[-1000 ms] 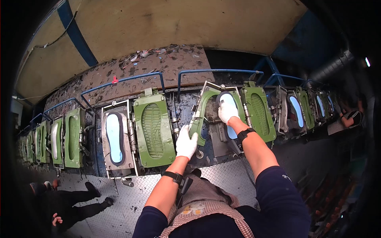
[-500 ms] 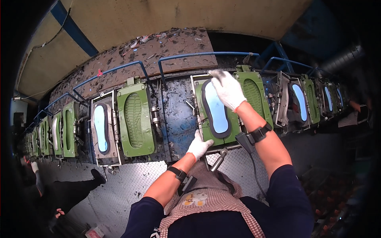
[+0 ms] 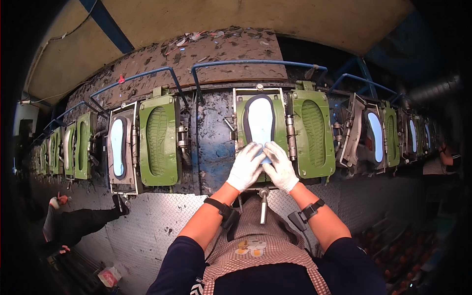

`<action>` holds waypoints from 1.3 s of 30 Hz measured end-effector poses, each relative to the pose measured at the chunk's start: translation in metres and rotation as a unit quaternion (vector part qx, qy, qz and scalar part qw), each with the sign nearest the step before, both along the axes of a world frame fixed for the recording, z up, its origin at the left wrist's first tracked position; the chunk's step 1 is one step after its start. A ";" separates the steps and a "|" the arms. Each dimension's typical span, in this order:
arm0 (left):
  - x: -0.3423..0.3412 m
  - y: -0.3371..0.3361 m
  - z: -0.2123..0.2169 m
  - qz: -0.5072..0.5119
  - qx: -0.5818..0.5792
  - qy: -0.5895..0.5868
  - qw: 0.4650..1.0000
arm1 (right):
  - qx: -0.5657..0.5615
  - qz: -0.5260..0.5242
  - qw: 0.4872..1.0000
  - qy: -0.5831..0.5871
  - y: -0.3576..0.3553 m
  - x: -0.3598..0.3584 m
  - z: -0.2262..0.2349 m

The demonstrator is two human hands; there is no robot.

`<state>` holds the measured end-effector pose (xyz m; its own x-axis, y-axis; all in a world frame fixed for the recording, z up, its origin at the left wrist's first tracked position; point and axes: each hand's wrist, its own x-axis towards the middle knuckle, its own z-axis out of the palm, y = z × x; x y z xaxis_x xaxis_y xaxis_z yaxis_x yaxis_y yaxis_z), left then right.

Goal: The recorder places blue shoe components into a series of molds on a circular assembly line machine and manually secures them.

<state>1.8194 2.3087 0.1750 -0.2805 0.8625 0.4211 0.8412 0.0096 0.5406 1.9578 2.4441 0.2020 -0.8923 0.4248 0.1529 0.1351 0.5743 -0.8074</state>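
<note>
A green shoe-sole mould (image 3: 244, 109) lies open in front of me, with a pale blue sole (image 3: 260, 120) ringed in black seated in it. My left hand (image 3: 245, 167) and my right hand (image 3: 280, 167), both in white gloves, press side by side on the near, heel end of that sole. The fingers lie flat on it. To its right stands the mould's green lid half (image 3: 312, 132) with a tread pattern. A metal handle (image 3: 263, 204) sticks out below my hands.
More green moulds run along the dark machine: one with a pale sole (image 3: 118, 147) and tread half (image 3: 157, 137) at left, others (image 3: 376, 135) at right. Blue pipe rails (image 3: 255, 63) arch above. A person's legs (image 3: 83, 221) lie on the tread-plate floor at lower left.
My left hand has risen from the mould's front edge to the sole. My right hand has come down from the sole's far end to its near end. Both now rest together there.
</note>
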 end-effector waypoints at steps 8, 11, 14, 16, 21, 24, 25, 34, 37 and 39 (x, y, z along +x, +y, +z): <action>0.016 0.027 0.006 0.213 0.049 -0.261 0.940 | 0.196 -0.012 0.979 -0.052 0.033 -0.031 0.003; 0.024 0.019 0.018 0.174 -0.025 -0.251 0.952 | 0.251 0.033 0.967 -0.026 0.038 -0.015 -0.017; 0.022 0.000 0.016 0.132 0.005 -0.200 0.971 | 0.120 0.011 0.993 -0.017 0.023 -0.013 -0.010; 0.011 -0.002 0.016 0.053 0.021 -0.093 0.994 | 0.103 0.021 0.994 -0.014 0.026 -0.011 0.003; 0.016 0.012 0.023 -0.008 0.001 -0.050 0.999 | 0.034 -0.148 0.987 0.051 0.040 -0.083 0.021; 0.017 0.015 0.017 -0.036 -0.023 -0.029 0.999 | 0.357 -0.150 0.919 -0.078 0.056 -0.134 0.009; 0.015 0.011 0.015 -0.049 -0.026 -0.021 0.998 | 0.359 -0.159 0.916 -0.084 0.055 -0.136 0.005; -0.009 0.002 0.007 -0.112 -0.013 -0.028 0.993 | 0.313 -0.149 0.932 -0.111 0.058 -0.161 0.015; -0.010 0.000 0.004 -0.104 0.001 -0.011 0.995 | 0.325 -0.144 0.925 -0.136 0.056 -0.169 0.014; -0.009 0.005 0.004 -0.106 -0.011 -0.008 0.994 | 0.346 -0.157 0.919 -0.110 0.060 -0.167 0.013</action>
<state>1.8102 2.3141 0.1792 -0.0987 0.9119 0.3983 0.8172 -0.1542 0.5554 1.7912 2.5036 0.2150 -0.7845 0.5350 0.3136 0.4973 0.8448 -0.1975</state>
